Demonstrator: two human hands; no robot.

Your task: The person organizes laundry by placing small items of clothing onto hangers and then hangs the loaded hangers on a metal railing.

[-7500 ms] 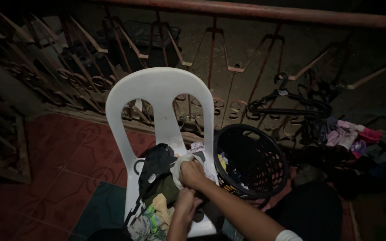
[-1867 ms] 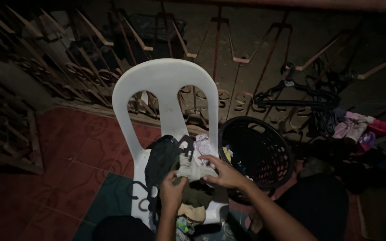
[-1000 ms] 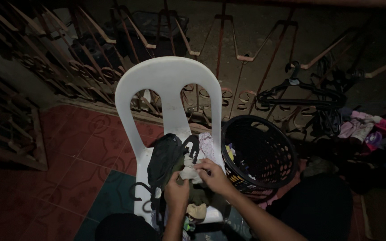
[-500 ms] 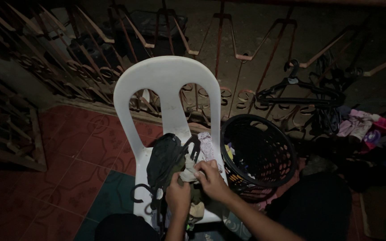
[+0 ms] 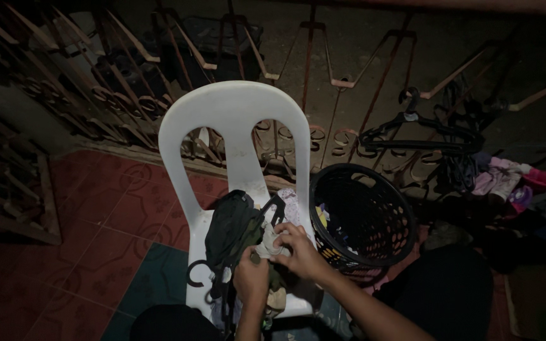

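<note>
left hand (image 5: 252, 281), right hand (image 5: 301, 251), fingers curled

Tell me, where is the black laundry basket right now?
The black laundry basket stands on the floor right of the white plastic chair, just beyond the person's right hand.

Clothes pile (image 5: 241, 240) fills chair (image 5: 232, 120) seat, basket (image 5: 361, 218) crowding right, tiled floor (image 5: 96, 233) open left

My left hand (image 5: 252, 280) and right hand (image 5: 301, 251) bare, forearms uncovered, no rings or watch I can see, dark clothing below
</note>
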